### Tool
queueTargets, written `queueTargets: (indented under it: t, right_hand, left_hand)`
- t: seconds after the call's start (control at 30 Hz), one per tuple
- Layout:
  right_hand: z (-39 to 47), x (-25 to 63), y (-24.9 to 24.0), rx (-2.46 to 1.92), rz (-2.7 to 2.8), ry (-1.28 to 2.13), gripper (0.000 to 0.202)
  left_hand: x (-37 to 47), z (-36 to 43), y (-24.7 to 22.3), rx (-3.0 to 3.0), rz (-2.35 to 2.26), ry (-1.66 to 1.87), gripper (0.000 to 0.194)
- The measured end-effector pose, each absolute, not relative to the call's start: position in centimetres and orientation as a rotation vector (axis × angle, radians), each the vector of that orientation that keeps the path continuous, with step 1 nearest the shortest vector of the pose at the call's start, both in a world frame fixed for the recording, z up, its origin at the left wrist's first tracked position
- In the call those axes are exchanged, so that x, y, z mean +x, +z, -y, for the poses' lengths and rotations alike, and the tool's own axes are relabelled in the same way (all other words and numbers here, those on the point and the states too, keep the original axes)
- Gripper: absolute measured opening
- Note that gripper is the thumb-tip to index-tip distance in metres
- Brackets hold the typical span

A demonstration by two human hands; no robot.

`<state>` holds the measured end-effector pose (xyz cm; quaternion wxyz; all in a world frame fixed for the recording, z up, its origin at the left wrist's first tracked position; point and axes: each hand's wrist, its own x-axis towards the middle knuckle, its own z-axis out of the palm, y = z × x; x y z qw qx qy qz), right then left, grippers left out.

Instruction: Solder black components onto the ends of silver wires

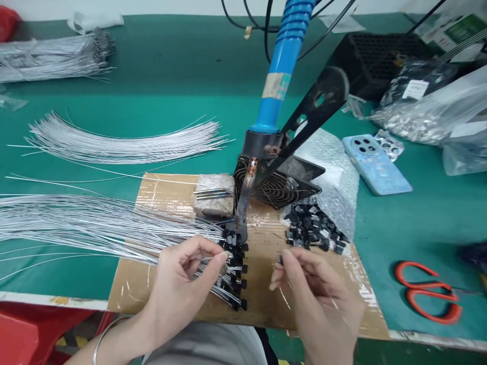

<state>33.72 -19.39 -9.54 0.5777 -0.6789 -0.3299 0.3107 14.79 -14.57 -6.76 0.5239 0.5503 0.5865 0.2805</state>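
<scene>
My left hand (186,279) is pinched, thumb against forefinger, over the capped ends of a wire bundle; what lies between the fingertips is too small to make out. My right hand (319,294) pinches a small black piece (280,259), partly hidden by the thumb. Thin pale strands show near its fingers. Under and beside my left hand, silver-white wires (95,218) stretch to the left, many ending in black caps (243,268). A pile of small black caps (315,228) lies beyond my right hand. Both hands hover above the brown cardboard (262,304).
A blue tube with a metal nozzle (272,96) stands mid-table on a black bracket, beside a fan grille (281,190). Loose wires (125,144) lie back left. Phone (376,165), orange-handled scissors (428,294) and plastic bags (437,111) are at right.
</scene>
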Motion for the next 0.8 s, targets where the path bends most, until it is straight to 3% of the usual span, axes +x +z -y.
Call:
queueTargets:
  t: [0.2, 0.8]
  right_hand:
    - [18.8, 32.0, -9.3, -1.514, 0.816, 0.92, 0.007]
    - [18.8, 29.2, -7.9, -1.467, 0.684, 1.092, 0.011]
  left_hand:
    - [14.8, 14.4, -6.3, 1.298, -1.422, 0.612, 0.023]
    - [14.7, 13.9, -5.3, 1.227, -1.257, 0.607, 0.014]
